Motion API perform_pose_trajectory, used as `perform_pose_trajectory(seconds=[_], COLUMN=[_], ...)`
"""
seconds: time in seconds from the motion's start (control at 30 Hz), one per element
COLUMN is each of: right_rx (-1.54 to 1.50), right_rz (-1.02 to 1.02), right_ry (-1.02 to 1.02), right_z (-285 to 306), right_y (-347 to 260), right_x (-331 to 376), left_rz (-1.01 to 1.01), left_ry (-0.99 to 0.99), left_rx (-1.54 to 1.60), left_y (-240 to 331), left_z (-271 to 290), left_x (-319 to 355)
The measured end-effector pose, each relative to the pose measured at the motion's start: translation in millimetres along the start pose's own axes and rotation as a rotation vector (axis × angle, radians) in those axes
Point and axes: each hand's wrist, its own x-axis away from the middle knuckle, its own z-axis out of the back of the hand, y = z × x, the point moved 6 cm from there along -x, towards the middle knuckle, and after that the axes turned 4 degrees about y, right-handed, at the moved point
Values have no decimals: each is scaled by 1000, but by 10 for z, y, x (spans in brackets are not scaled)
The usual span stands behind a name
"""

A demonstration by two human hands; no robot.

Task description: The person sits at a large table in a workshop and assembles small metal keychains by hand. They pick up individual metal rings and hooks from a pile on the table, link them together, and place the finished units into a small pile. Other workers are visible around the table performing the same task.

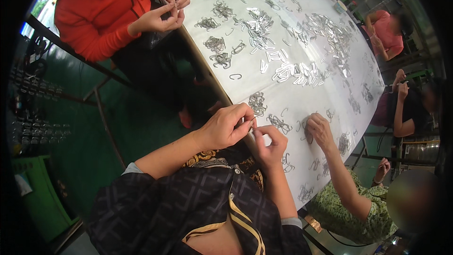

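My left hand (227, 125) and my right hand (272, 145) meet at the near edge of the table, fingertips pinched close together. Between them shows a bit of a thin, dark curved wire piece (255, 119), mostly covered by the fingers. It looks like the bent metal hooks heaped nearby, though its full shape is hidden. One heap of hooks (257, 103) lies just beyond my left fingertips. Another pile of hooks (279, 123) is just past my right hand.
The white-covered table (250, 78) bears several more hook heaps and a large spread of shiny elongated metal pieces (302, 72). A co-worker's hand (319, 131) reaches onto it at right. A person in a red jacket (104, 14) works at left; others sit across.
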Motion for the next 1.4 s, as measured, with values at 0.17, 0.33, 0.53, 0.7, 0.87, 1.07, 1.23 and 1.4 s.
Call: perform_pose_trajectory(seconds=[0.17,0.33,0.53,0.7,0.87,1.07,1.23,1.4], right_rx=[122,373,532,524,615,610,216,-419], right_rz=[-253,-376,-486,-581,-476,-501,-490,-455], right_ry=[245,260,222,104,158,34,26,48], right_z=[315,340,178,153,130,117,55,152], right_y=[894,1441,1557,1770,1671,1629,1413,510], right_x=[-415,-980,-1276,-1390,-1370,-1369,-1304,-772], left_rz=[-34,-65,-52,-30,-15,-33,-17,25], left_ry=[-72,-89,-84,-80,-83,-82,-50,-25], left_rx=[-42,-17,-59,-73,-52,-58,-39,-67], left_y=[70,164,156,115,92,97,111,120], left_z=[-35,-111,-118,-125,-161,-206,-189,-157], left_x=[-15,7,55,55,76,57,35,1])
